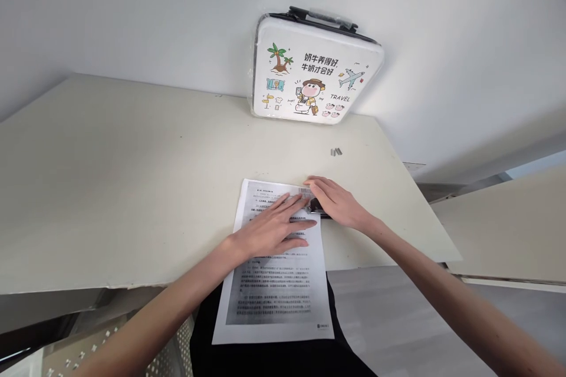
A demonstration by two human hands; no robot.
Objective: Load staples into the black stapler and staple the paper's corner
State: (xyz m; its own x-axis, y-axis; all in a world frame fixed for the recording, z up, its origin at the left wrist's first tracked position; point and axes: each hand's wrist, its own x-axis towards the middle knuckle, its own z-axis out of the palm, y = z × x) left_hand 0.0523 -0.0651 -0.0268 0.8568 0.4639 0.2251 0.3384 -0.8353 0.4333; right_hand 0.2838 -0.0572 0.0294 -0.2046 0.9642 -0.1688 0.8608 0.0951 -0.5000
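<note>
My left hand (pixel 283 227) lies flat on a printed sheet of paper (pixel 274 294), its fingers spread and pointing to the upper right. The sheet rests on the table, and its lower part hangs past the front edge over my lap. At the sheet's right edge, near the top, my right hand (pixel 333 200) is closed over a small black stapler (pixel 316 206). Most of the stapler is hidden under that hand; its metal front end overlaps the paper, close to my left fingertips.
Short strips of staples (pixel 336 152) lie farther back on the pale table (pixel 132 177). Against the wall stands a white case (pixel 318 70) with cartoon prints and a black handle. A pale panel (pixel 508 218) is on the right, a perforated chair (pixel 84 347) at lower left.
</note>
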